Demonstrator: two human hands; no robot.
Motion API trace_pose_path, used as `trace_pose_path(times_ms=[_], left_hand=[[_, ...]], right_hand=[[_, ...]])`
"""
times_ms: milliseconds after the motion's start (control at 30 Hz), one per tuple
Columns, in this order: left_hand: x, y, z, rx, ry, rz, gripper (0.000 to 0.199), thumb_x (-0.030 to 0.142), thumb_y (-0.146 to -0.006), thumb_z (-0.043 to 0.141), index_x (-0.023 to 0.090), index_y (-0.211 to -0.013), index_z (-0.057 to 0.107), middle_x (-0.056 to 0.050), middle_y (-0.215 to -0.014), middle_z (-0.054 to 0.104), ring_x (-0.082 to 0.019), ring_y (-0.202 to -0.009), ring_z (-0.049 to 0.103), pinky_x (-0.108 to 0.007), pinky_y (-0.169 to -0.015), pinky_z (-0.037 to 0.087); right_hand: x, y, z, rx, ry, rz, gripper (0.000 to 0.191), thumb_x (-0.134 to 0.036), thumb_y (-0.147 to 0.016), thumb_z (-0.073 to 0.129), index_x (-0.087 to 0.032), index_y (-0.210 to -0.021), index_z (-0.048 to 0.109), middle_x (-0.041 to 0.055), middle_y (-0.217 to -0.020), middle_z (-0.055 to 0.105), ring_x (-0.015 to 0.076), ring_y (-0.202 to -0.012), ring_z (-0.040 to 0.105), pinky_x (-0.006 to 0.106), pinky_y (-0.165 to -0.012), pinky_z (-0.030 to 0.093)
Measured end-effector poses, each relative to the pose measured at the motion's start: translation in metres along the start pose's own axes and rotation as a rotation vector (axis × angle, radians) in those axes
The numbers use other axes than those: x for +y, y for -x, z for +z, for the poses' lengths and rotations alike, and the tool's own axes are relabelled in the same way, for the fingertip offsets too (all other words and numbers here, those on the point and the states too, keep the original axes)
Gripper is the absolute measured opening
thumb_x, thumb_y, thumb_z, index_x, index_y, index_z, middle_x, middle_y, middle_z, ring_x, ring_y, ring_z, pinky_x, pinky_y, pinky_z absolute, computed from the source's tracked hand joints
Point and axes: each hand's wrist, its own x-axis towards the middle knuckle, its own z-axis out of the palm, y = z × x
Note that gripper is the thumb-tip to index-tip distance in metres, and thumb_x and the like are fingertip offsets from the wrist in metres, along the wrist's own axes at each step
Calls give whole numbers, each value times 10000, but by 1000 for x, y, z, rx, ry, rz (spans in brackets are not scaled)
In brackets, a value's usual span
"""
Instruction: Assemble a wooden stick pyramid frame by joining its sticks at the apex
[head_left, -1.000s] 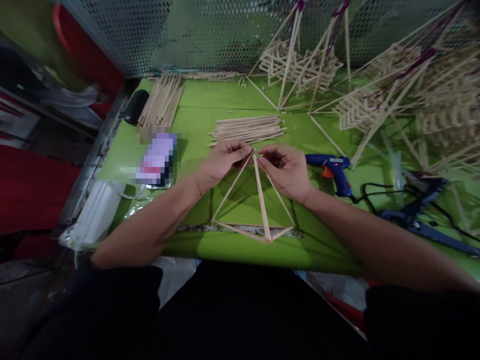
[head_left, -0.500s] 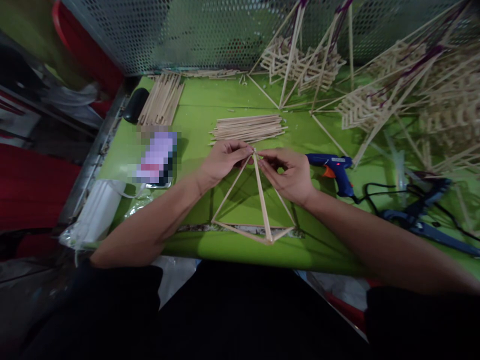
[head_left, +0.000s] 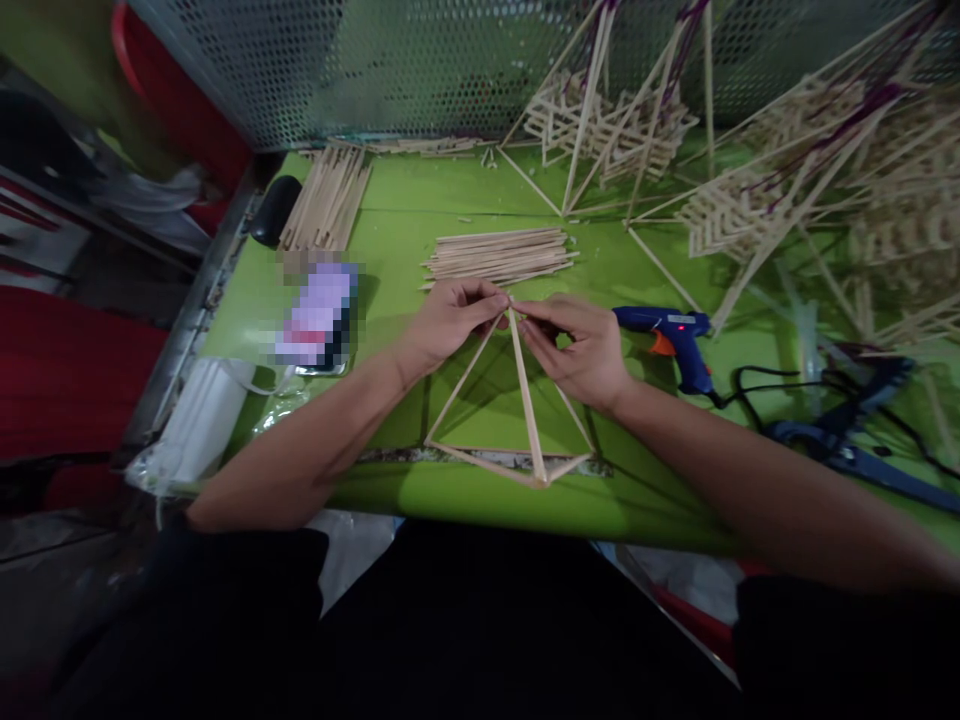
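Observation:
A pyramid-shaped frame of thin wooden sticks [head_left: 527, 395] stands at the front edge of the green table, its triangular base toward me. At its peak, my left hand [head_left: 457, 318] pinches the stick ends from the left. My right hand [head_left: 576, 345] pinches the same joint from the right, fingertips close to the left ones. The fingers partly cover the joint. Just right of my right hand lies a blue glue gun [head_left: 675, 335] with an orange trigger and a small red light. Behind my hands is a pile of loose wooden sticks [head_left: 499, 255].
Another bundle of sticks [head_left: 326, 200] lies at the back left beside a black object [head_left: 275, 210]. A blurred-out phone [head_left: 319, 315] is nearer. Finished-looking stick structures [head_left: 727, 215] with purple string crowd the right. Blue pliers-like tool [head_left: 847, 440] and black cable sit at the right.
Both hands stay at the peak of the frame with almost no movement. The whole view has shifted very slightly.

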Motion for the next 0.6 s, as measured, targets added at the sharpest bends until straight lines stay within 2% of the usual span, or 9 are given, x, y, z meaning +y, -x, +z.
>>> trace_pose_path(times_ms=[100,367,433,533,600], left_hand=[[1,0,-1,-14,6,-5,431,559,-864,1010,187,-889,794,-7,-753,744,-103,-627,602,-239,-604,462],[-1,0,-1,-31,4,4,427,569,-874,1003,191,-904,807,-6,-763,749,-106,-638,612,-243,-615,470],[-2,0,-2,-31,8,7,413,560,-881,1001,192,-917,817,-5,-768,756,-106,-640,615,-244,-621,476],[-3,-1,-2,-30,-2,18,405,556,-888,998,195,-920,817,-6,-773,759,-110,-648,621,-247,-630,485],[-2,-1,-2,-21,-14,11,416,563,-890,994,192,-906,805,-10,-773,755,-114,-650,622,-253,-633,488]], right_hand=[[0,0,0,-9,8,14,224,-382,-1108,739,-276,-1191,919,59,-932,834,187,-740,686,355,-692,579],[1,1,-1,-19,-7,-30,203,-271,-1092,743,-294,-1209,908,51,-921,805,197,-743,688,367,-689,569],[4,3,0,-23,-22,16,233,-305,-1089,744,-276,-1279,876,49,-919,791,195,-736,680,369,-683,578],[9,6,3,-18,-92,153,382,-417,-1071,780,-253,-1415,788,35,-912,762,188,-732,668,350,-654,574],[10,6,5,-42,-151,225,429,-492,-1054,819,-251,-1405,770,25,-905,746,183,-753,669,341,-672,573]])
